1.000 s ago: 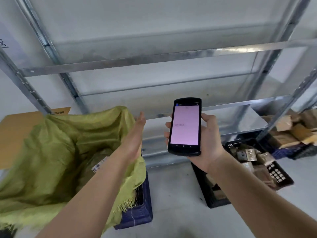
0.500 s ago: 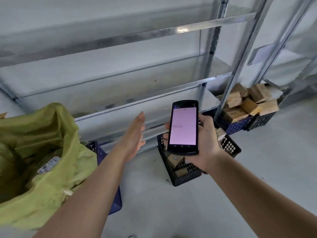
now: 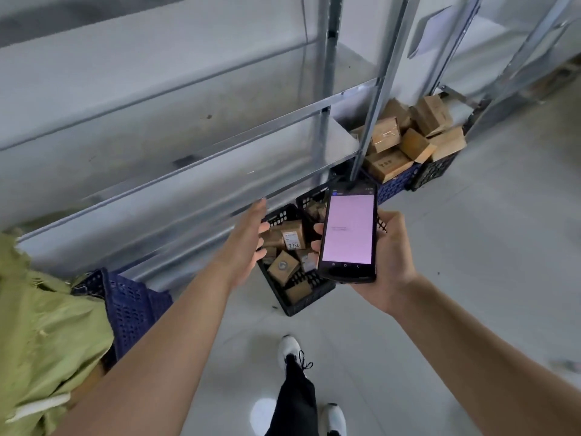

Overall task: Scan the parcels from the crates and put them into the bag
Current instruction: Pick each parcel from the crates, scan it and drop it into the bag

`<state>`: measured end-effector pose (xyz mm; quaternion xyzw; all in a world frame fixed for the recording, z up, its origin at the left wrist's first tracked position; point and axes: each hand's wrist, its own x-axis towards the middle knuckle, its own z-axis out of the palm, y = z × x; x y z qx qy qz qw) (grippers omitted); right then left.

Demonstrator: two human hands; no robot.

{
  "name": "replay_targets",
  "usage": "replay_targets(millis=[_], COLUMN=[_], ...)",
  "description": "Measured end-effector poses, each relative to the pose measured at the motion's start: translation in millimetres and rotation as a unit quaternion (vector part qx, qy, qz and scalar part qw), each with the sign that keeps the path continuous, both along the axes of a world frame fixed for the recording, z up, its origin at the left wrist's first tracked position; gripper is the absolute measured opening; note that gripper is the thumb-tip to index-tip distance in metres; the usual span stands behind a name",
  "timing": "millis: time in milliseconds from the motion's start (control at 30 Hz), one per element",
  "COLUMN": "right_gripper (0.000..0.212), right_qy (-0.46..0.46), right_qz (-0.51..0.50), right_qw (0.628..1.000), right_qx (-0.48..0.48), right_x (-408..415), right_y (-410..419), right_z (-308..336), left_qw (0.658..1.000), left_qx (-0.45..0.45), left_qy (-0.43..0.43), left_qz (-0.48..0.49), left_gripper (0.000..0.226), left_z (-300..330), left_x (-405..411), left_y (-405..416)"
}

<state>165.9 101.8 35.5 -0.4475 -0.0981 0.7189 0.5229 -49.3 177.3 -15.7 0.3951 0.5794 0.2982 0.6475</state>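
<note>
My right hand (image 3: 385, 262) grips a black handheld scanner (image 3: 349, 232) with a lit pink screen facing me. My left hand (image 3: 248, 240) is stretched forward with straight fingers, empty, above the left rim of a black crate (image 3: 298, 302) on the floor. That crate holds several small brown cardboard parcels (image 3: 292, 236), one marked 7786. The green woven bag (image 3: 41, 335) sits at the far left, draped over a blue crate (image 3: 132, 306). More brown parcels (image 3: 405, 140) are heaped in blue and black crates (image 3: 396, 184) further right.
A grey metal shelving rack (image 3: 195, 127) runs across behind the crates, its low shelf edge just beyond my left fingers. Grey floor (image 3: 487, 247) lies to the right. My legs and white shoes (image 3: 290, 350) are below, between my arms.
The view has swung right and down: the green bag slid to the left edge, the black parcel crate came under my hands, and my feet came into view. My left hand stays open.
</note>
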Motion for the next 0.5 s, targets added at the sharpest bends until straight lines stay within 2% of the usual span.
replay_targets(millis=[33,167,200,433,500], right_gripper=[0.069,0.071,0.071,0.070,0.070], right_qy=[-0.006,-0.036,-0.043,-0.069,-0.069], right_qz=[-0.004,-0.026,-0.028,-0.026,-0.019], right_qw=[1.000,0.998,0.998,0.992,0.990], right_qx=[0.000,-0.037,-0.046,-0.098,-0.120], right_x=[3.4,15.3,18.2,34.7,37.1], right_y=[11.2,56.7,68.2,123.6,136.2], right_z=[-8.5,-51.6,-63.1,-153.0,-185.7], left_qw=[1.000,0.998,0.998,0.990,0.987], left_qx=[-0.007,-0.049,-0.060,-0.134,-0.155], left_qy=[0.002,0.010,0.011,0.035,0.044], left_qz=[-0.012,-0.024,-0.023,-0.013,-0.017], left_gripper=[0.072,0.033,0.031,0.037,0.046], left_z=[-11.7,-60.5,-74.0,-165.8,-202.7], left_x=[4.4,16.6,18.4,24.3,26.3], left_y=[12.9,63.8,76.4,132.9,143.2])
